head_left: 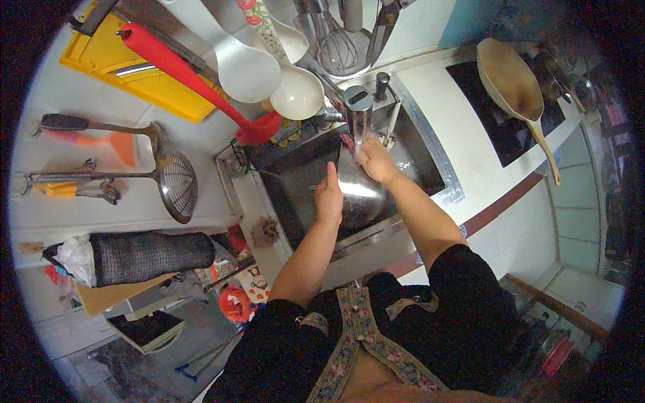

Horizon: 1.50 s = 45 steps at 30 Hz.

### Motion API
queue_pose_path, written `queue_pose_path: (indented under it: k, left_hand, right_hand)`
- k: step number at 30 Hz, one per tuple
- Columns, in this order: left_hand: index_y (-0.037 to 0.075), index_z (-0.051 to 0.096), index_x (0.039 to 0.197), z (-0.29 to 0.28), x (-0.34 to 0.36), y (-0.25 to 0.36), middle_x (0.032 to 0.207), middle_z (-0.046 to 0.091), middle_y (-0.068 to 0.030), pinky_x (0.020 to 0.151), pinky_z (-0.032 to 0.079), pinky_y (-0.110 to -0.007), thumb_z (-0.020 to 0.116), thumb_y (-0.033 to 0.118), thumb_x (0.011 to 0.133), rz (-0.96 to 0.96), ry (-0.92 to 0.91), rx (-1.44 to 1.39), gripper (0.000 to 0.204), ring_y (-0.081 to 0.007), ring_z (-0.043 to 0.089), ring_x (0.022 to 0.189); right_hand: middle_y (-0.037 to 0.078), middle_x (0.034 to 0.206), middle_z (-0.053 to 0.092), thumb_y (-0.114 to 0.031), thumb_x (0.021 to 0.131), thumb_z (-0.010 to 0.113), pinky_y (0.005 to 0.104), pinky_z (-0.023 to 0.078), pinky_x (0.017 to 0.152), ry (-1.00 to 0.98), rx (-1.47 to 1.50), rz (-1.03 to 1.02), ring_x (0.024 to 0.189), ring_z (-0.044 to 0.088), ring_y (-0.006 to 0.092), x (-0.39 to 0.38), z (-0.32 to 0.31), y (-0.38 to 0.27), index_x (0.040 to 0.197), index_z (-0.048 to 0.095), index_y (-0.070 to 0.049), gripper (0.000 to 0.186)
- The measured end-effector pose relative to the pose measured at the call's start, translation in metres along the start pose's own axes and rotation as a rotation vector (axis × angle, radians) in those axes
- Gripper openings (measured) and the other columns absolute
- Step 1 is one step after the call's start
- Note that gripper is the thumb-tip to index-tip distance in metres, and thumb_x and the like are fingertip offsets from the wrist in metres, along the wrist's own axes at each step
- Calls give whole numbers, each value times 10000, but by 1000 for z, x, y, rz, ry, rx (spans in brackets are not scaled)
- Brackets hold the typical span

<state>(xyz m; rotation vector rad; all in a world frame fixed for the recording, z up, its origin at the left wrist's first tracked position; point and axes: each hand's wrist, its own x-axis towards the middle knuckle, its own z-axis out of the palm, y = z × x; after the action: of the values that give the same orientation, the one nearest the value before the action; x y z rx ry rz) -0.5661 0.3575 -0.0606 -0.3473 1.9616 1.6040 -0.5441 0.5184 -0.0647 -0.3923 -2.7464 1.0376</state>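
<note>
Both hands are over a dark double-basin sink (295, 232). My left hand (328, 199) is closed with its thumb pointing up, at the edge of a dark flat surface; its other fingers are hidden, and what it grips cannot be made out. My right hand (376, 161) is curled just below the grey faucet (359, 111). A small reddish thing (347, 142) shows by its fingertips, too small to name. Between and below the hands lies a shiny, curved metal surface (363, 195), whose kind I cannot tell.
A red ladle (188, 80), white spoons (250, 72) and a wire skimmer (177, 185) hang at the left. A whisk (338, 50) stands behind the sink. To the right, a beige frying pan (508, 80) sits on the black cooktop (494, 141), its handle jutting over the counter edge.
</note>
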Motion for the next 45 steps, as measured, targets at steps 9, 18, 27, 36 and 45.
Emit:
queue_pose_path:
  k: [9, 18, 27, 36, 45]
  left_hand:
    - [0, 684, 831, 6, 18, -12, 790, 630, -50, 677, 428, -305, 529, 516, 960, 119, 7, -353, 554, -147, 550, 750]
    - [53, 617, 699, -31, 12, -3, 657, 507, 38, 552, 326, -283, 660, 409, 912, 130, 8, -62, 417, -91, 418, 611]
    - [29, 639, 1110, -10, 21, -22, 1067, 658, -58, 765, 497, -331, 583, 456, 948, -58, 115, -790, 461, -200, 632, 881]
    - [48, 564, 1216, 38, 13, -14, 1054, 648, -53, 640, 483, -279, 523, 501, 967, -117, 89, -882, 519, -159, 638, 840]
    - [33, 526, 1308, 41, 14, -25, 1276, 595, -103, 963, 463, -392, 433, 565, 975, 165, -145, -655, 635, -261, 575, 1146]
  right_hand:
    - [158, 1389, 492, -270, 901, 556, 538, 392, 1031, 16, -301, -297, 1269, 482, 364, -46, 12, -33, 1414, 455, -182, 529]
    - [127, 948, 676, -499, 926, 505, 353, 511, 652, -501, 605, 525, 747, 635, 258, 65, 30, 106, 1130, 618, -31, 522]
    - [129, 1169, 650, -642, 941, 416, 458, 431, 958, -292, 1444, 1145, 1074, 589, 312, -44, 52, 130, 1246, 594, -74, 669]
    - [99, 1371, 428, -576, 986, 349, 365, 281, 1072, 162, 1036, 534, 1240, 405, 249, -89, 53, 53, 1512, 298, -126, 694]
    - [113, 1528, 336, -349, 981, 384, 589, 152, 1146, 128, -277, -281, 1445, 235, 323, -66, 14, -14, 1438, 432, -157, 498]
